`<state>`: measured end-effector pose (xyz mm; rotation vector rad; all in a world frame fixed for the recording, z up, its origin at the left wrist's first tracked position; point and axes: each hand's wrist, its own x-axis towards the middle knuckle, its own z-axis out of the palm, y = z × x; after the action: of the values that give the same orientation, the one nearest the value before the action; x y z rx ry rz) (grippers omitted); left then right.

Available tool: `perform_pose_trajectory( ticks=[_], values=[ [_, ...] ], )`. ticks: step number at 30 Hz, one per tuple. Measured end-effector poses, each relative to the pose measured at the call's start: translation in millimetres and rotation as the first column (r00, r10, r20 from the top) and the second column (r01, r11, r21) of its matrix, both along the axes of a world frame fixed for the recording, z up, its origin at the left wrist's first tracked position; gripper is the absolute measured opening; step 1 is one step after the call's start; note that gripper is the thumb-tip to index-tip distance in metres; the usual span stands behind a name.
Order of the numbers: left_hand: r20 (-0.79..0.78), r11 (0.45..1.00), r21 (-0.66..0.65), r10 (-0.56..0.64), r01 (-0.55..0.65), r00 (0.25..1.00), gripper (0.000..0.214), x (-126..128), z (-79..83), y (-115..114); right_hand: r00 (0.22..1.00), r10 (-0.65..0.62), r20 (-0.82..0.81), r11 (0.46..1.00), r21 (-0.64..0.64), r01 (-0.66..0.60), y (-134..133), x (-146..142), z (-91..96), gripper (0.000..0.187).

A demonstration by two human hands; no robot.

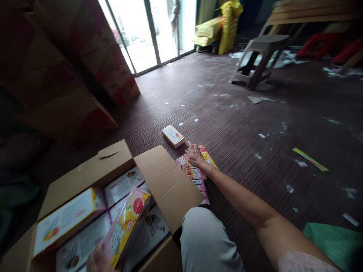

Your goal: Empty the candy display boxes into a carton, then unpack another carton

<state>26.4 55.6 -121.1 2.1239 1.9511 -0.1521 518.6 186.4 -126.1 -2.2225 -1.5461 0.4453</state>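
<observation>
At the bottom of the head view, my left hand (pixel 99 260), partly blurred, is closed on the lower end of a pink and yellow box (pixel 130 217) printed with fruit. That box is tilted over an open cardboard carton (pixel 167 170). My right hand (pixel 194 155) reaches down to the floor with its fingers stretched out. It lies over several pink and yellow sachets (pixel 195 175), side by side beyond the carton's flap. Just past its fingertips rests a small white and yellow box (pixel 173 135).
Inside the carton are several white printed boxes (pixel 68 217). Large cartons (pixel 96 64) are stacked at the left, near bright glass doors (pixel 167 30). A grey plastic stool (pixel 261 56) stands at the back right. Paper scraps and a yellow strip (pixel 310 159) lie on the floor.
</observation>
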Motion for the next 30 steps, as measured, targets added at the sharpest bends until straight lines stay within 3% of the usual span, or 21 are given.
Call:
perform_pose_trajectory(
  ticks=[2,4,7,10,12,16,20,25,30],
  values=[
    [0.024,0.983,0.143,0.110,-0.113,0.994,0.083,5.9,-6.4,-6.7,0.968,0.249,-0.037,0.957,0.163,-0.240,7.7,-52.5,43.2,0.052],
    [0.070,0.975,0.213,0.049,-0.063,0.996,0.073,14.0,-6.4,-10.0,0.870,0.490,-0.053,0.855,0.222,-0.468,4.4,-108.6,82.9,0.045],
    [0.087,0.966,0.241,0.078,-0.096,0.993,0.068,24.5,3.0,-7.6,0.647,0.762,0.028,0.644,0.071,-0.762,-17.7,-181.8,128.0,0.033],
    [0.182,0.978,0.176,0.081,-0.114,0.980,0.074,25.7,17.8,-4.6,0.456,0.878,0.143,0.476,-0.187,-0.859,-48.3,-231.9,150.6,0.026],
    [0.274,0.987,0.134,0.054,-0.093,0.960,0.077,18.2,26.8,-7.3,0.397,0.900,0.177,0.434,-0.301,-0.849,-68.0,-254.4,154.3,0.026],
    [0.400,0.991,0.111,0.022,-0.073,0.916,0.080,-11.3,34.6,-27.8,0.373,0.908,0.193,0.420,-0.395,-0.817,-99.3,-289.4,146.8,0.031],
    [0.488,0.984,0.108,0.068,-0.138,0.870,0.086,-31.8,28.1,-51.9,0.279,0.928,0.247,0.366,-0.461,-0.808,-115.7,-329.5,137.2,0.031],
    [0.542,0.962,0.140,0.122,-0.233,0.831,0.082,-31.1,14.1,-58.7,0.069,0.948,0.310,0.226,-0.507,-0.831,-129.6,-378.8,129.9,0.029],
    [0.555,0.959,0.167,0.100,-0.228,0.826,0.068,-32.0,10.3,-56.5,0.011,0.935,0.354,0.216,-0.545,-0.810,-139.6,-398.5,120.1,0.033]
  ],
)
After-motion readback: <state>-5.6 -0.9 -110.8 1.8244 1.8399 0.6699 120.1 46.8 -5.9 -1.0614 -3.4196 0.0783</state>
